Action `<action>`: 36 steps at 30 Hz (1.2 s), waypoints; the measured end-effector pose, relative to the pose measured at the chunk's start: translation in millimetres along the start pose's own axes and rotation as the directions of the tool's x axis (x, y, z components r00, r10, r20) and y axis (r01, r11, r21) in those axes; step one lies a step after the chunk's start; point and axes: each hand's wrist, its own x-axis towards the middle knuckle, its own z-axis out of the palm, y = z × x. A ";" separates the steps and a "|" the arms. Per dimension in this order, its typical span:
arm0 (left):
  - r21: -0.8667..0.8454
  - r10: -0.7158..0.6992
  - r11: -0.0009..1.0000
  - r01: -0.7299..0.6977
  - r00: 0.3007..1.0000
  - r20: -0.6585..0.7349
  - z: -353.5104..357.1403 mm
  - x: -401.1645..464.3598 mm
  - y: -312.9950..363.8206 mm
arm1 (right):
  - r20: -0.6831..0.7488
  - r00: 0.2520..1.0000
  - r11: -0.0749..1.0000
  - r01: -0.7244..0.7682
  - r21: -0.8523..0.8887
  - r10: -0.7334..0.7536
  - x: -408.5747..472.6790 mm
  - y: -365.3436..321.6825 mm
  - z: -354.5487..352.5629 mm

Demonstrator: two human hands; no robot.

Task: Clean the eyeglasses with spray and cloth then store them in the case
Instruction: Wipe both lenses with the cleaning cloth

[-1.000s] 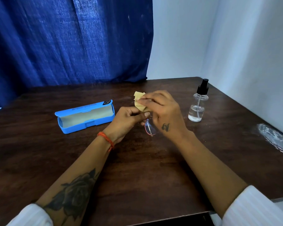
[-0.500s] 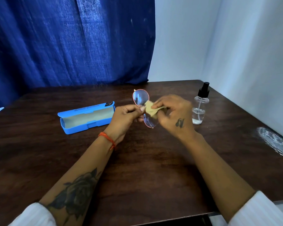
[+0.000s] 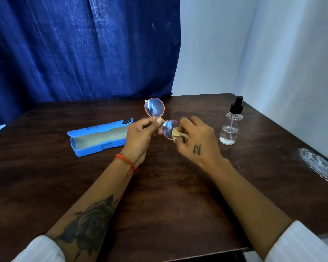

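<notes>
1. Your left hand (image 3: 140, 135) pinches the eyeglasses (image 3: 160, 118) at the bridge between thumb and curled fingers, holding them above the table so both lenses stand free; that grip seems chosen to keep fingers off the glass.
2. Your right hand (image 3: 195, 138) pinches a small yellow cloth (image 3: 177, 133) and presses it against the lower lens, the one nearer you, while the upper lens tilts up and away, uncovered.
3. You are in the wiping step, I judge; the upper lens and the storing are yet to come.
4. The open blue glasses case (image 3: 99, 138) lies on the dark wooden table (image 3: 169, 205) just left of your left hand, lid back, lining showing, ready to receive the frames.
5. The clear spray bottle (image 3: 231, 122) stands upright to the right of your right hand, apart from it.
6. Nothing sits between the eyeglasses and the case; a whitish scuffed patch (image 3: 320, 165) marks the table's right edge.
</notes>
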 end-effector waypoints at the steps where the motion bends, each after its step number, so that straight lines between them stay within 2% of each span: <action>1: -0.016 0.012 1.000 -0.012 1.000 -0.009 0.5 0.0 0.3 | 0.004 1.000 1.000 0.010 0.009 -0.010 -1.1 -2.6 1.3; 7: -0.036 0.016 0.999 -0.018 0.999 -0.052 0.3 2.6 0.1 | 0.065 0.987 0.989 0.145 0.041 -0.148 -4.2 -8.2 4.3; 10: -0.029 0.014 0.999 -0.015 0.999 -0.050 -0.9 2.5 0.2 | 0.080 0.988 0.991 0.130 0.039 -0.133 -1.2 -1.5 1.5; 12: 0.011 0.030 1.000 -0.030 0.999 -0.044 -1.1 1.9 1.1 | 0.024 0.999 0.999 0.048 0.019 -0.048 2.5 3.7 -0.1; 14: 0.056 0.048 0.997 -0.047 0.999 -0.025 -0.9 1.1 2.7 | -0.090 0.995 0.998 -0.037 0.060 0.043 7.6 9.1 -2.1; 17: 0.079 0.082 0.993 -0.083 0.996 0.023 1.9 -1.5 5.0 | -0.217 0.972 0.984 -0.049 0.173 0.087 13.3 9.7 -4.1; 20: 0.081 0.090 0.992 -0.095 0.994 0.067 5.1 -3.7 4.9 | -0.085 0.996 0.979 0.033 0.202 -0.016 11.0 4.3 -0.1; 22: 0.070 0.087 0.993 -0.093 0.993 0.077 5.6 -4.1 4.3 | 0.014 1.000 0.976 0.016 0.215 -0.019 8.8 4.9 0.8; 27: 0.069 0.087 0.994 -0.090 0.995 0.041 3.1 -4.5 4.2 | 0.074 0.972 0.896 -0.233 0.377 0.222 13.2 9.9 -7.3; 30: 0.061 0.072 0.995 -0.072 0.997 0.011 0.6 -1.2 3.6 | 0.275 0.871 0.737 -0.491 0.465 0.407 16.5 12.7 -14.5; 33: 0.039 0.054 0.998 -0.053 0.998 -0.023 -0.9 0.3 3.5 | 0.534 0.735 0.567 -0.670 0.479 0.417 16.6 14.8 -19.6; 35: 0.055 0.064 0.996 -0.063 0.998 -0.011 -1.0 0.0 3.5 | 0.502 0.723 0.538 -0.690 0.484 0.475 17.4 16.9 -18.9; 36: 0.072 0.073 0.995 -0.073 0.997 0.006 -0.9 -0.5 3.6 | 0.397 0.746 0.566 -0.666 0.486 0.535 17.9 18.4 -17.8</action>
